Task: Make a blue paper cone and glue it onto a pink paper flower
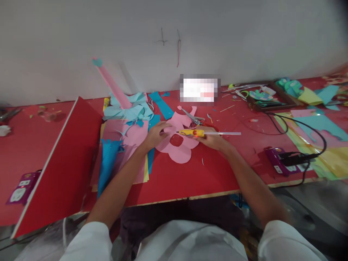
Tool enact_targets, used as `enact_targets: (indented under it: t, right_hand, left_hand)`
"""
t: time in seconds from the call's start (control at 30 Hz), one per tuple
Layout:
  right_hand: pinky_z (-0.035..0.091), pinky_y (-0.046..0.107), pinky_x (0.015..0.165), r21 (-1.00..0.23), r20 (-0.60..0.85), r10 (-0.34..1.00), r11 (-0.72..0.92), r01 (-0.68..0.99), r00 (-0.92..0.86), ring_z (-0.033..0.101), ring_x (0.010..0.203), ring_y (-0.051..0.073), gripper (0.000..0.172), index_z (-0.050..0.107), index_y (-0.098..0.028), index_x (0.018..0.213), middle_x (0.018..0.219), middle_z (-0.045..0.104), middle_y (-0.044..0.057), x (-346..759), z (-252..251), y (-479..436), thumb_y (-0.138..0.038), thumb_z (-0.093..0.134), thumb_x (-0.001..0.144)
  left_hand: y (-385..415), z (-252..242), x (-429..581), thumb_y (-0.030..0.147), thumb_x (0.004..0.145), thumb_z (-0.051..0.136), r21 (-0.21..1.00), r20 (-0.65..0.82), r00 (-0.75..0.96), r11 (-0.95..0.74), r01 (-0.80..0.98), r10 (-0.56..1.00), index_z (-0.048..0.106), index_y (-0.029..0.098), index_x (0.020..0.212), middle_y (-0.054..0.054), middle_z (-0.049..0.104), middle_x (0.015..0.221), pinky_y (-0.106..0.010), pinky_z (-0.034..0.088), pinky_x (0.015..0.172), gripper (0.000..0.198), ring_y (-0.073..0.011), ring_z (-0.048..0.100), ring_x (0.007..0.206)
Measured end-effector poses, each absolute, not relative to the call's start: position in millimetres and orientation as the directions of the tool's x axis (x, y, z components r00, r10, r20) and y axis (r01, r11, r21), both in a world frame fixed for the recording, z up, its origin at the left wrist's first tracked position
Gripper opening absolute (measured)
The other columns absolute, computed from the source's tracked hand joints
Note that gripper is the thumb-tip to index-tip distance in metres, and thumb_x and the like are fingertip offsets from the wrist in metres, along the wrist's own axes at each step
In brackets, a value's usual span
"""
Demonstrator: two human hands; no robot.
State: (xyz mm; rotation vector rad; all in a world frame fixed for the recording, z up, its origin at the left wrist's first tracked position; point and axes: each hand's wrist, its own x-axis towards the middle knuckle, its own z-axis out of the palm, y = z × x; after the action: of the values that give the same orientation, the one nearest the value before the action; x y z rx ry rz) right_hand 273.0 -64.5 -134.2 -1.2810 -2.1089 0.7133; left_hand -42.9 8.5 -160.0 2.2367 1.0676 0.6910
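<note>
A pink flower-shaped paper cutout [181, 150] with a red round centre [176, 140] lies on the red table [206, 174]. My left hand [156, 134] rests on the cutout's left side, fingers curled and pressing it down. My right hand [213, 139] grips a yellow glue gun [191, 133] with a white glue stick [225, 133] jutting out to the right; its nozzle points left over the red centre.
Scissors [193, 117] lie behind the cutout. Pink, yellow and blue paper sheets and scraps [127, 119] pile at the left, beside a tilted red board [62, 163]. A purple power strip [282, 161] with black cable sits at the right, and more paper crafts [293, 88] lie far right.
</note>
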Motion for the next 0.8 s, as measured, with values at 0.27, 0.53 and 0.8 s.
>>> enact_targets:
  t: [0.27,0.53,0.8]
  right_hand:
    - [0.059,0.052,0.101,-0.694,0.12,0.925,0.338,0.635,-0.361,0.074,0.112,0.034,0.041,0.076,-0.028,0.118,0.121,0.079,0.008,272,-134,-64,-0.062,0.061,0.101]
    - [0.057,0.048,0.098,-0.665,0.152,0.91,0.382,0.642,-0.385,0.073,0.11,0.032,0.04,0.077,-0.029,0.117,0.118,0.08,0.007,268,-130,-63,-0.062,0.057,0.104]
    - [0.056,0.043,0.089,-0.63,0.155,0.919,0.375,0.681,-0.363,0.073,0.101,0.03,0.044,0.074,-0.027,0.113,0.111,0.079,0.007,261,-132,-61,-0.065,0.053,0.105]
  left_hand:
    - [7,-156,-47,0.031,0.098,0.061,0.786,0.098,0.584,-0.423,0.451,0.806,0.07,0.019,0.142,-0.01,0.071,0.146,-0.036,0.06,0.104,0.047,-0.025,0.072,0.123]
    - [11,-163,-42,0.023,0.099,0.052,0.605,0.155,0.632,-0.579,0.547,0.759,0.066,0.021,0.146,-0.01,0.068,0.15,-0.044,0.054,0.117,0.049,-0.0284,0.066,0.136]
    - [12,-166,-44,0.028,0.101,0.052,0.627,0.145,0.633,-0.566,0.536,0.76,0.063,0.021,0.15,-0.009,0.066,0.153,-0.042,0.056,0.116,0.051,-0.0275,0.062,0.143]
